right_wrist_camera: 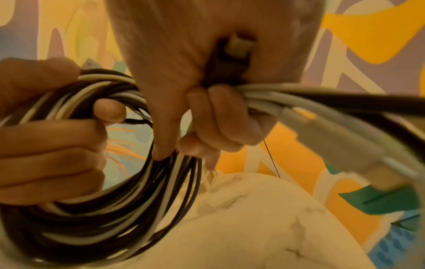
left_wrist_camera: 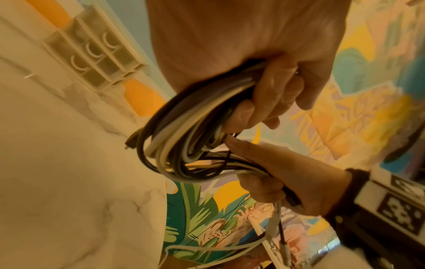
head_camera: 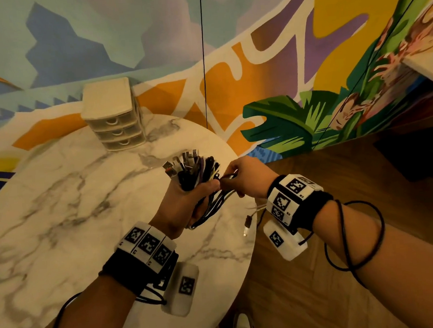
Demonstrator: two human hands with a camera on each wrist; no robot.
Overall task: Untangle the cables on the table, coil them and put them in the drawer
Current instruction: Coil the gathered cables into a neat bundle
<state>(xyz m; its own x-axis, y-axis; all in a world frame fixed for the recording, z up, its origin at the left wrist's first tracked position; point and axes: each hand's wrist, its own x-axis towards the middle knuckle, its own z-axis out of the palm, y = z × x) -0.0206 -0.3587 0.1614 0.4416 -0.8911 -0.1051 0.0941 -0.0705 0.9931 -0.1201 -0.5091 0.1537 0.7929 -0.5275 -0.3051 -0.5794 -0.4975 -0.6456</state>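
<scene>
A bundle of black and white cables (head_camera: 198, 172) is held above the marble table (head_camera: 72, 199) near its right edge. My left hand (head_camera: 187, 199) grips the coiled bundle (left_wrist_camera: 184, 131), with its USB plug ends fanned upward. My right hand (head_camera: 239, 177) grips the loose strands (right_wrist_camera: 264, 94) of the same bundle (right_wrist_camera: 103, 191) just to the right, touching the left hand. A couple of plug ends (head_camera: 247, 224) dangle below the right wrist. The small white drawer unit (head_camera: 113, 114) stands at the table's back, with all three drawers closed.
A painted mural wall (head_camera: 150, 40) rises behind the table. Wooden floor (head_camera: 322, 297) lies to the right, past the table's rounded edge. A dark object (head_camera: 419, 154) sits on the floor at far right. A shoe (head_camera: 243, 326) shows below the table edge.
</scene>
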